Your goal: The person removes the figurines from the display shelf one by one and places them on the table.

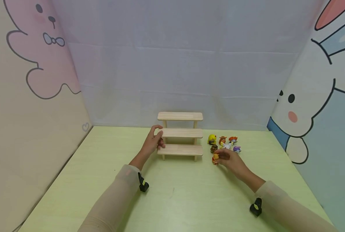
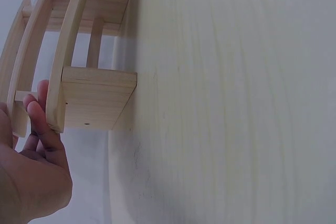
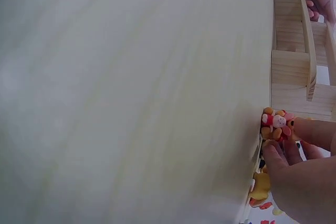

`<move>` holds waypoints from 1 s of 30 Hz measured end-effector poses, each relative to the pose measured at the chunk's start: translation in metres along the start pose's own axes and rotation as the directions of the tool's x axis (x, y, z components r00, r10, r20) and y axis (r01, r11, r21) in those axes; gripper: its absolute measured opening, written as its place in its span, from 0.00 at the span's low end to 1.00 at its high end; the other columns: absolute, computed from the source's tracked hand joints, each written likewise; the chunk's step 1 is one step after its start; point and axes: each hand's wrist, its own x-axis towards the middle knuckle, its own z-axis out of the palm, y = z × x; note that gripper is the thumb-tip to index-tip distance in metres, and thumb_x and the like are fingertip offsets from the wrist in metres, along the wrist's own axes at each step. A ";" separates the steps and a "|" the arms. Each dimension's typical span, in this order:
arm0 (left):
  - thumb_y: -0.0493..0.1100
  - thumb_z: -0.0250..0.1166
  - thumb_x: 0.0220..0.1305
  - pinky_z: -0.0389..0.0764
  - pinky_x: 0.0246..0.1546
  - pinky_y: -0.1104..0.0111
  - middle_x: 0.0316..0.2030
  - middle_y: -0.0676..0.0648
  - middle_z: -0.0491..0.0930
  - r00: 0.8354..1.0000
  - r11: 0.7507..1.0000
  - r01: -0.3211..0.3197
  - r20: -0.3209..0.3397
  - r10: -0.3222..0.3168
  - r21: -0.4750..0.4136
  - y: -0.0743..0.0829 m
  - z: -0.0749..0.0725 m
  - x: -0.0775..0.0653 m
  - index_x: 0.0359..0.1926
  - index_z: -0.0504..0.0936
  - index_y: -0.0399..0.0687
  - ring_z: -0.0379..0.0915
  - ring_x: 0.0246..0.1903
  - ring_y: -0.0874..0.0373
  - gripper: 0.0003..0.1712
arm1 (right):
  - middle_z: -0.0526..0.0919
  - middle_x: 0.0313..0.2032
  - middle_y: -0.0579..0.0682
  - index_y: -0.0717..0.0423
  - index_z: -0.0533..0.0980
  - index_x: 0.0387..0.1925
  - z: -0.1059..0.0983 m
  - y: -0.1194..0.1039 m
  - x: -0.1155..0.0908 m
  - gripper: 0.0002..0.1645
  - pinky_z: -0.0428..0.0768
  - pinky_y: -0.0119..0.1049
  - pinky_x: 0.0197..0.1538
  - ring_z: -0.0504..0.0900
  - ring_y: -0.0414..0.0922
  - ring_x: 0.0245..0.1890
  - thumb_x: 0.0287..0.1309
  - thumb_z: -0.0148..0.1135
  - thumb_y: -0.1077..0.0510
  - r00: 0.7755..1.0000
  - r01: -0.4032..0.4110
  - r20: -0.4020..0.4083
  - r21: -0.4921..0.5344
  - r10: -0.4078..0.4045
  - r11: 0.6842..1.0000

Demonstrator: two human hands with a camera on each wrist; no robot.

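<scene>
A three-tier wooden display stand [image 1: 181,132] stands near the back of the table. My left hand [image 1: 153,141] grips its left end, with fingers curled about the tier ends; the left wrist view shows the fingertips against the stand's side [image 2: 100,90]. To the right of the stand, my right hand [image 1: 231,161] pinches a small orange and red figurine [image 1: 215,159] between thumb and fingers. In the right wrist view this figurine [image 3: 275,121] shows a pink and red front, close to the tabletop; I cannot tell whether it touches.
Several small figurines cluster just behind my right hand, among them a yellow one [image 1: 211,139], a brown one [image 1: 214,148], a white one [image 1: 226,146] and a purple one [image 1: 237,149]. A pale curtain [image 1: 175,64] hangs behind the table [image 1: 172,199]. Cartoon-printed panels flank both sides.
</scene>
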 end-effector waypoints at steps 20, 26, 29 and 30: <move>0.55 0.54 0.81 0.86 0.28 0.61 0.30 0.39 0.81 0.997 0.997 0.021 0.067 -0.026 0.068 0.011 -0.018 0.001 0.74 0.65 0.51 0.85 0.26 0.52 0.28 | 0.79 0.61 0.65 0.61 0.71 0.68 -0.030 -0.048 0.001 0.26 0.84 0.55 0.51 0.83 0.63 0.56 0.75 0.61 0.57 0.992 0.091 -0.039 -0.432 -0.119 0.897; 0.58 0.55 0.80 0.85 0.36 0.42 0.38 0.27 0.81 0.999 0.972 -0.012 0.046 0.002 0.234 0.025 -0.029 0.000 0.75 0.65 0.56 0.84 0.31 0.36 0.29 | 0.79 0.60 0.66 0.62 0.69 0.70 -0.034 -0.057 0.012 0.28 0.84 0.55 0.51 0.82 0.63 0.56 0.75 0.60 0.57 0.983 0.132 -0.046 -0.501 -0.179 0.855; 0.61 0.54 0.79 0.85 0.33 0.50 0.41 0.26 0.81 0.999 0.939 -0.024 0.049 0.008 0.343 0.027 -0.035 -0.004 0.75 0.64 0.56 0.84 0.37 0.32 0.32 | 0.77 0.61 0.68 0.64 0.67 0.71 -0.035 -0.061 0.016 0.30 0.81 0.57 0.52 0.81 0.64 0.55 0.74 0.61 0.57 0.977 0.145 -0.050 -0.549 -0.206 0.823; 0.62 0.54 0.79 0.85 0.33 0.54 0.43 0.27 0.82 0.999 0.922 -0.026 0.046 0.009 0.387 0.026 -0.037 -0.005 0.75 0.64 0.56 0.84 0.38 0.34 0.32 | 0.76 0.61 0.68 0.64 0.67 0.72 -0.035 -0.062 0.017 0.31 0.80 0.57 0.51 0.80 0.64 0.54 0.74 0.61 0.57 0.977 0.142 -0.051 -0.566 -0.206 0.812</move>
